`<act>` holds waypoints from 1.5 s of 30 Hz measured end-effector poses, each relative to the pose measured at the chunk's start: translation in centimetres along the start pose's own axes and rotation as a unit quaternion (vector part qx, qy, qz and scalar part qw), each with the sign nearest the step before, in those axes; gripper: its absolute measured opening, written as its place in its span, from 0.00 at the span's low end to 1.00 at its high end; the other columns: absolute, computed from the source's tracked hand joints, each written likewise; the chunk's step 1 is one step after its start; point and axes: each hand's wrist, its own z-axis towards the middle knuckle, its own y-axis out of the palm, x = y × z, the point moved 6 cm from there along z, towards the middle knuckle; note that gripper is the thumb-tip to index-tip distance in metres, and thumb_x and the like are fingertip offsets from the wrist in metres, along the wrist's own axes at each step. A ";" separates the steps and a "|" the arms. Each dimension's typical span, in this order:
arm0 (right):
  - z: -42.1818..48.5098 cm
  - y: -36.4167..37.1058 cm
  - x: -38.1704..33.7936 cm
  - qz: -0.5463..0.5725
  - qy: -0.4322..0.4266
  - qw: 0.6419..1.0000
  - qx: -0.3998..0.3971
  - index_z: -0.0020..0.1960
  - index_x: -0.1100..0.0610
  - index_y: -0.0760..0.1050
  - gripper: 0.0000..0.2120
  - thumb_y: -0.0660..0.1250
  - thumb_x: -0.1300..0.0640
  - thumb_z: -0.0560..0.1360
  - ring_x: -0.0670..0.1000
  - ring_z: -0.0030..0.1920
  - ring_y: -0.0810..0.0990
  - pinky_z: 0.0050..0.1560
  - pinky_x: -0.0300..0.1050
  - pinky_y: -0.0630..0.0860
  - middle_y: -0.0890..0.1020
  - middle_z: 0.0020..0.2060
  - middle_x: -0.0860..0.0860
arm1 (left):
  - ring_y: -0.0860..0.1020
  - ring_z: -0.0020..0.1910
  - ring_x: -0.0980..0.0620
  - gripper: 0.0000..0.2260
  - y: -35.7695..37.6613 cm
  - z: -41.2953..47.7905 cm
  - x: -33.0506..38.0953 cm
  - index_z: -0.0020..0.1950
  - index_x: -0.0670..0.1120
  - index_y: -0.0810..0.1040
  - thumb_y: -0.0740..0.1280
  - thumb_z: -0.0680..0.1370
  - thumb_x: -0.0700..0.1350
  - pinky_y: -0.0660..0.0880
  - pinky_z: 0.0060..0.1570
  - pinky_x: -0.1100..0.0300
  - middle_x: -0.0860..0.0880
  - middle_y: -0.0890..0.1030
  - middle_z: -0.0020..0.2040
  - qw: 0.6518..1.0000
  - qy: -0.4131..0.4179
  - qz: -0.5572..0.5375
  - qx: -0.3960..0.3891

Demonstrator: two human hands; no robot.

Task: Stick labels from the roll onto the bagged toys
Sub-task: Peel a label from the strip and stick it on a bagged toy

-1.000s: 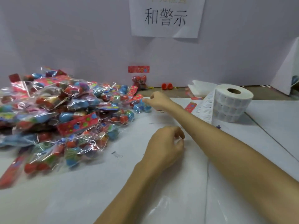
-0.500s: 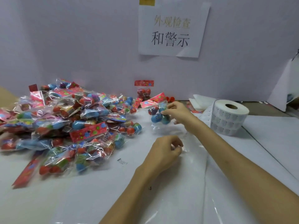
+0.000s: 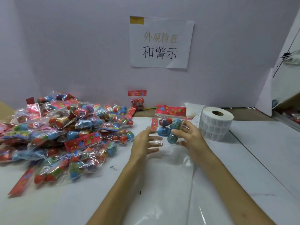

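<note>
Toy bag (image 3: 168,127) nearer over white table (image 3: 259,159).

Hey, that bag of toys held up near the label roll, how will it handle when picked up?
Probably floppy: the bag of toys is thin clear film, so the rounded toys likely shift inside. Likely slippery too, as the film looks glossy. It seems light: the right hand holds it up with a loose grip.
</note>
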 end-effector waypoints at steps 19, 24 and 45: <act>-0.9 2.7 0.7 -0.062 -0.018 0.997 -0.048 0.51 0.51 0.81 0.03 0.69 0.54 0.79 0.43 0.45 0.84 0.43 0.44 0.82 0.86 0.42 0.44 | 0.85 0.47 0.42 0.17 -0.2 -0.2 0.3 0.59 0.43 0.77 0.71 0.72 0.30 0.81 0.47 0.51 0.46 0.87 0.43 0.999 0.052 0.018 0.001; -1.0 2.5 0.7 -0.039 -0.025 0.998 -0.035 0.49 0.55 0.80 0.04 0.71 0.54 0.78 0.48 0.45 0.84 0.46 0.46 0.82 0.84 0.45 0.54 | 0.86 0.50 0.41 0.21 0.3 -0.4 0.4 0.62 0.43 0.77 0.75 0.71 0.31 0.81 0.55 0.46 0.44 0.88 0.49 0.997 0.059 0.036 -0.024; -1.2 2.3 0.8 -0.058 0.006 0.997 -0.052 0.53 0.55 0.82 0.04 0.69 0.57 0.79 0.52 0.47 0.87 0.42 0.43 0.83 0.87 0.46 0.52 | 0.85 0.34 0.57 0.02 -0.8 -0.4 0.6 0.46 0.47 0.83 0.73 0.78 0.44 0.77 0.29 0.66 0.51 0.86 0.37 0.991 0.095 0.069 0.059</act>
